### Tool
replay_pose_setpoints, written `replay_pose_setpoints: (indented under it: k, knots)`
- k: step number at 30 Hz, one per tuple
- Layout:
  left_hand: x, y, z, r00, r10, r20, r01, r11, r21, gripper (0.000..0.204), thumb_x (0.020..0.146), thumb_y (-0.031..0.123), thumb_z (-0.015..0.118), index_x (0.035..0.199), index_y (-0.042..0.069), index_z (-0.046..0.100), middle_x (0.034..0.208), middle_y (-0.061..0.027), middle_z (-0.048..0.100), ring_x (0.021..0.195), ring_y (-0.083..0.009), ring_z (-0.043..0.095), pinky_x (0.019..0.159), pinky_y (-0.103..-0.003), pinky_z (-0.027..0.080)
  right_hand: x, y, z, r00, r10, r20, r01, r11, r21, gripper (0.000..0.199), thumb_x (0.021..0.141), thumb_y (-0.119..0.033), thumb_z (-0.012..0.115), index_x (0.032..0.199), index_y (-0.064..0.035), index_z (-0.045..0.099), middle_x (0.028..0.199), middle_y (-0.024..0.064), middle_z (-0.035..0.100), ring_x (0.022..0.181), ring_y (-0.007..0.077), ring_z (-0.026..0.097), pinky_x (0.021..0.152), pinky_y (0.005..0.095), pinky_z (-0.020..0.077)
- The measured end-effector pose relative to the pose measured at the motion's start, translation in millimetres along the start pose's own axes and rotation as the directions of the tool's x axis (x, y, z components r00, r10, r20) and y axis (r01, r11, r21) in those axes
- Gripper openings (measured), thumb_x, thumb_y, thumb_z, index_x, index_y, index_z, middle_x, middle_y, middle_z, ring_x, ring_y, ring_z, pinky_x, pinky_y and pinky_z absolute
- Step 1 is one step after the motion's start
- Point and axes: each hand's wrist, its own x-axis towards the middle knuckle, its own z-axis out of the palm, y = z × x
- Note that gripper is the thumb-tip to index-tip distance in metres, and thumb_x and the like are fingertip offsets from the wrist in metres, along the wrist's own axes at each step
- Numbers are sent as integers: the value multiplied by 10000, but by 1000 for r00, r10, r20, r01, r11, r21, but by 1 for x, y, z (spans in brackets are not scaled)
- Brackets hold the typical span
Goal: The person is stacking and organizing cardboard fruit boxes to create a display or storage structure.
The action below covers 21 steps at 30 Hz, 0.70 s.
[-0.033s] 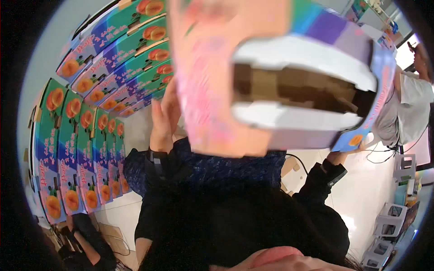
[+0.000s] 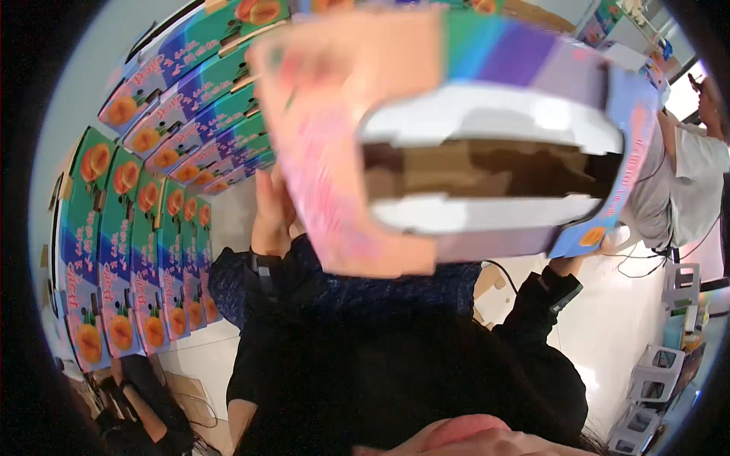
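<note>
A printed fruit carton (image 2: pixel 334 205) is held up close in front of me, blurred in part. It has peach-orange, green, purple and pale blue panels and pink lettering. A large rounded opening with white edges shows brown cardboard inside. At its left end is my left hand (image 2: pixel 270 216), closed against the carton's side with some fingers hidden behind it. My right hand (image 2: pixel 569 263) grips the lower right corner, mostly covered by the carton. Both forearms wear black sleeves.
Stacks of matching cartons (image 2: pixel 122 251) stand at the left, with more rows (image 2: pixel 190 99) at the far left. A person's arm (image 2: pixel 141 406) shows at lower left. Another person in a light shirt (image 2: pixel 688 178) is at the right, near grey stools (image 2: pixel 655 372) and cables.
The carton has shifted left and slightly down, uncovering more of the stacks behind its top edge. My hands stay almost in place.
</note>
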Motion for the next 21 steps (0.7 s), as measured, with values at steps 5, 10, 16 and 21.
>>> replay_pose_setpoints:
  k: [5,10,16,21]
  knots:
    - [-27,17,-19,958,-105,-266,87,993,-75,577,925,488,480,1308,63,410,1178,-46,512,1141,-216,495,1003,-364,381,5,32,5,813,74,-578,-283,917,-281,740,737,-622,528,1275,-121,448,1130,58,548,1033,230,526,887,381,437]
    - [-29,13,-37,997,75,23,-73,994,-82,306,913,364,521,1031,83,489,969,-24,500,949,-118,508,820,-267,428,71,45,51,850,-37,-526,-233,868,-438,671,846,-500,439,1327,-33,404,1255,129,519,1104,283,537,930,414,448]
    - [-34,-11,-32,803,183,-568,-335,926,-174,301,957,292,440,1118,54,531,1068,-55,565,1066,-186,527,962,-324,395,104,72,147,872,-189,-452,-67,868,-493,793,879,-663,304,1356,-34,374,1319,131,483,1175,286,494,990,451,390]
    - [-30,-5,-19,826,178,-534,-402,851,-339,480,971,371,374,1344,76,441,1345,-43,462,1240,-188,427,1073,-344,292,67,131,186,888,458,49,-436,870,-230,1040,789,-799,311,1458,-13,180,1480,128,270,1362,275,246,1102,448,203]
